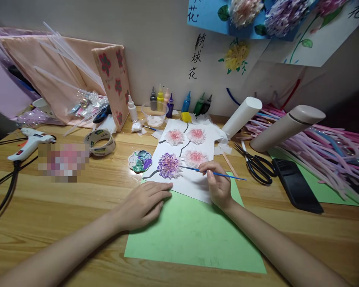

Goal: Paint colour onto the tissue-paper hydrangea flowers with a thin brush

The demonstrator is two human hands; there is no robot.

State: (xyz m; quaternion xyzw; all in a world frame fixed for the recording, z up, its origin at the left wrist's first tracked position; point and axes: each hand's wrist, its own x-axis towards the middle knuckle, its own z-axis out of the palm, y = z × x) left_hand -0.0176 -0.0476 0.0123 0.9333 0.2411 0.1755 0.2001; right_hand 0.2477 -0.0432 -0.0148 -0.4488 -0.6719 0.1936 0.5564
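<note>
My right hand [217,184] pinches a thin blue paintbrush [227,175] whose tip touches a purple paper flower [168,165] on a white sheet [197,187]. Three pink paper flowers [195,158] sit higher on the same sheet. My left hand [143,204] lies flat, fingers stretched, pressing the sheet's lower left corner. The sheet rests on a green paper [191,235]. A small flower-shaped paint palette [140,160] lies just left of the sheet.
Paint bottles [169,104] and a clear bowl [154,113] stand at the wall. Black scissors [257,164], a black case [296,184], two white cylinders [284,127] and pink pipe cleaners [332,147] lie right. A tape roll [100,142] and glue gun [30,143] lie left.
</note>
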